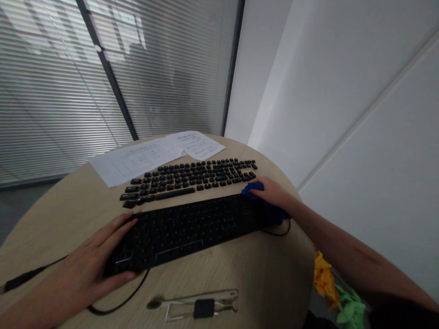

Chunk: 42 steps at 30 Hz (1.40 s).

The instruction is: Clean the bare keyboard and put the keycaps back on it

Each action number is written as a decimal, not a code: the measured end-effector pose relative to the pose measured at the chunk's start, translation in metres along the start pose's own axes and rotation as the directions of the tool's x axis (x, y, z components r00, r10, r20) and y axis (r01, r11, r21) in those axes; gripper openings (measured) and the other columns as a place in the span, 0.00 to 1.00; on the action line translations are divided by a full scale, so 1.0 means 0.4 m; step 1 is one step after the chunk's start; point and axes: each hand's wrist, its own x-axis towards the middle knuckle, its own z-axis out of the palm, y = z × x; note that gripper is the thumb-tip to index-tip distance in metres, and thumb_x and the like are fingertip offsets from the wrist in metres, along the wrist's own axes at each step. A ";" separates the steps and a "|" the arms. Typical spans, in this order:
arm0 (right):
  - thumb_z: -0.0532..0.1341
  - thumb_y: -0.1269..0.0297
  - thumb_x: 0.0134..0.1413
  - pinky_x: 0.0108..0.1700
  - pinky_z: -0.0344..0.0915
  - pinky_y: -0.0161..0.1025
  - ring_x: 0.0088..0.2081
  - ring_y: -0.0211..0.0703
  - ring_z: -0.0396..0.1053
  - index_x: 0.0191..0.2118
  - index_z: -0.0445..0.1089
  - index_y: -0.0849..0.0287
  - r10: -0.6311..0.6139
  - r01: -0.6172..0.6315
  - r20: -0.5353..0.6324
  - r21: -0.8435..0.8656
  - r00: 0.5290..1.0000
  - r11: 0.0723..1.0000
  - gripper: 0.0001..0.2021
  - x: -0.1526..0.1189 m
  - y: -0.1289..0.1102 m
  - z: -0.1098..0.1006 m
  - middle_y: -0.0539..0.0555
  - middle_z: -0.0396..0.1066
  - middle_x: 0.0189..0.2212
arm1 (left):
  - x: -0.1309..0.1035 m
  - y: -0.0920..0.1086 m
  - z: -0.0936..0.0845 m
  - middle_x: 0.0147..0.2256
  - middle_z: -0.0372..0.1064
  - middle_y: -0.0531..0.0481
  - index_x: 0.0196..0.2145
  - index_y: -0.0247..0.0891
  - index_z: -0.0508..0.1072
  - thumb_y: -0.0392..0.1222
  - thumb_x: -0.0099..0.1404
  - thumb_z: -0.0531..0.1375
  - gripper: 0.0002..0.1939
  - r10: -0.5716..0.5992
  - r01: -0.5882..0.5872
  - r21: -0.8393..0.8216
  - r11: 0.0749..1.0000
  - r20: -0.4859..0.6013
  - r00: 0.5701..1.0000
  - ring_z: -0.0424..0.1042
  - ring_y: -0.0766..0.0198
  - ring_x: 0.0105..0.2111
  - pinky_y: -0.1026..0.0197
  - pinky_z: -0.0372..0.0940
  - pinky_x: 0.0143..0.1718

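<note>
A black keyboard (192, 230) stripped of its keycaps lies across the near part of the round table. My left hand (99, 251) grips its left end, thumb along the near edge and fingers over the far edge. In my right hand (272, 191) a blue cloth (254, 188) is bunched between thumb and fingers, pressed at the keyboard's far right corner. More of the cloth hangs over the right end. Just beyond the keyboard, loose black keycaps (192, 176) are laid out in rows, with a long spacebar (174, 193) at the front.
Printed paper sheets (137, 160) lie at the table's far side. Near the front edge rest a small brush (156, 302) and a wire keycap puller (204, 308) with a black middle. A black cable (120, 301) curves by my left hand. Orange and green cloths (325, 278) are below right.
</note>
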 end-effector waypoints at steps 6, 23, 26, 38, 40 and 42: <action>0.64 0.67 0.57 0.43 0.66 0.41 0.39 0.48 0.74 0.39 0.75 0.61 0.065 -0.064 0.030 -0.037 0.997 0.997 0.06 -0.003 0.073 -0.045 0.57 0.79 0.37 | -0.007 0.010 0.018 0.75 0.48 0.47 0.74 0.58 0.46 0.66 0.59 0.61 0.50 -0.088 0.086 -0.092 0.992 -0.019 0.996 0.65 0.32 0.65 0.36 0.63 0.65; 0.65 0.64 0.58 0.44 0.65 0.41 0.43 0.50 0.74 0.38 0.75 0.59 0.043 -0.020 0.093 -0.237 0.995 0.971 0.05 0.012 0.033 -0.054 0.58 0.79 0.39 | -0.003 0.006 0.016 0.75 0.47 0.46 0.74 0.55 0.46 0.70 0.61 0.59 0.50 -0.069 0.070 -0.076 0.995 0.016 0.997 0.64 0.36 0.66 0.39 0.62 0.66; 0.65 0.68 0.55 0.44 0.65 0.42 0.42 0.52 0.75 0.37 0.76 0.60 0.107 -0.078 0.074 -0.319 0.992 0.944 0.04 -0.011 0.080 -0.077 0.60 0.79 0.38 | -0.003 0.007 0.015 0.75 0.46 0.45 0.74 0.56 0.46 0.69 0.60 0.60 0.51 -0.069 0.070 -0.072 0.995 0.025 0.997 0.63 0.36 0.66 0.39 0.62 0.66; 0.56 0.57 0.68 0.48 0.70 0.46 0.45 0.53 0.77 0.51 0.77 0.55 0.003 -0.040 -0.136 -0.270 0.991 0.962 0.16 -0.091 0.051 -0.210 0.58 0.81 0.44 | -0.005 0.003 0.005 0.75 0.45 0.44 0.75 0.54 0.42 0.68 0.62 0.60 0.51 -0.019 0.020 -0.017 1.000 0.024 1.000 0.65 0.35 0.65 0.38 0.67 0.62; 0.55 0.56 0.68 0.51 0.69 0.48 0.47 0.54 0.76 0.49 0.78 0.57 -0.074 0.046 -0.080 -0.302 0.994 0.952 0.16 -0.103 0.042 -0.166 0.59 0.80 0.44 | 0.001 0.014 -0.009 0.75 0.46 0.44 0.75 0.52 0.44 0.68 0.63 0.59 0.50 0.007 -0.007 -0.007 1.000 0.012 1.000 0.67 0.36 0.64 0.41 0.68 0.62; 0.57 0.57 0.67 0.55 0.68 0.49 0.48 0.55 0.75 0.47 0.78 0.59 -0.140 0.133 0.002 -0.323 0.990 0.937 0.15 -0.115 0.037 -0.109 0.61 0.79 0.45 | 0.008 0.027 -0.021 0.75 0.46 0.43 0.75 0.50 0.45 0.66 0.65 0.59 0.49 0.023 -0.023 0.007 1.000 0.008 1.000 0.68 0.38 0.63 0.43 0.67 0.63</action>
